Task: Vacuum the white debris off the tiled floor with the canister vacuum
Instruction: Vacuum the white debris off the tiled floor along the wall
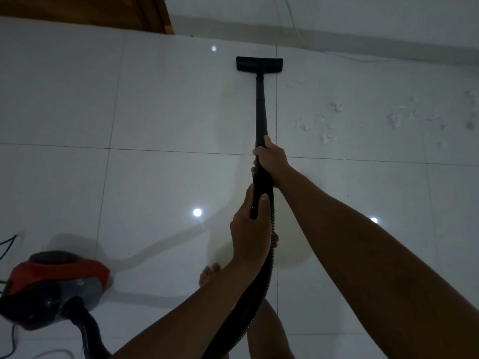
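Observation:
A black vacuum wand [261,110] runs away from me to a flat black floor head [259,64] resting on the pale tiled floor [160,112] near the far wall. My right hand [272,158] grips the wand higher up, and my left hand [250,229] grips the handle end where the ribbed hose [248,301] begins. The hose curves down and left to the red and black canister vacuum [51,283] at the bottom left. White debris [329,125] lies scattered to the right of the wand, apart from the floor head.
A white wall and skirting [363,42] run along the far side, with a wooden door [103,11] at the top left. A thin cable [357,58] trails near the wall. My bare foot [208,274] stands under the hose. Black cords [7,244] lie left of the canister.

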